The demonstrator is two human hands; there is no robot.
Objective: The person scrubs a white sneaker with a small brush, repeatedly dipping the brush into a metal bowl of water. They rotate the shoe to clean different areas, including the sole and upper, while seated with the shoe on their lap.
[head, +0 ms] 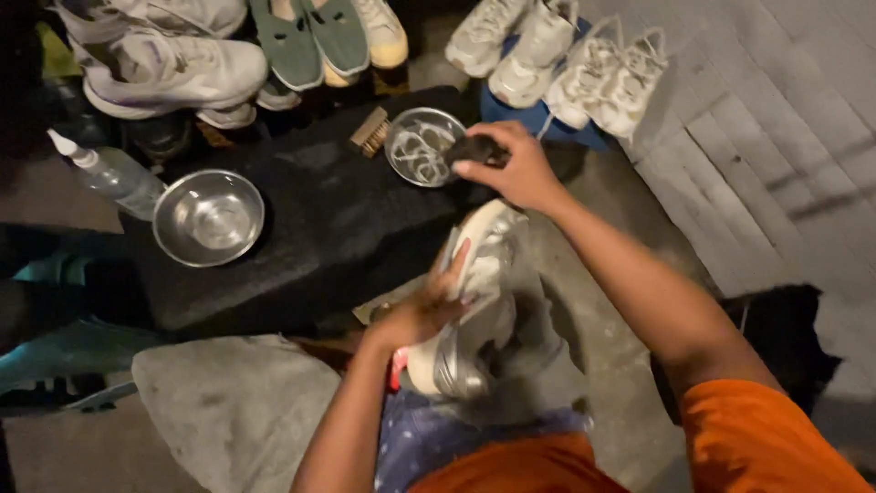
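My left hand (422,310) grips a white and silver sneaker (474,301) held upright over my lap. My right hand (516,164) holds a small dark brush (474,148) at the rim of a steel bowl (403,135) that has white laces or foam in it. That bowl stands on a low black cloth-covered bench (338,219). My right hand is above the sneaker's toe, not touching it.
A second steel bowl (173,239) holding liquid and a clear squeeze bottle (109,173) sit at the bench's left. A wooden brush (370,133) lies beside the far bowl. Several pairs of sneakers (566,64) line the back. A grey cloth (237,411) lies on the floor at lower left.
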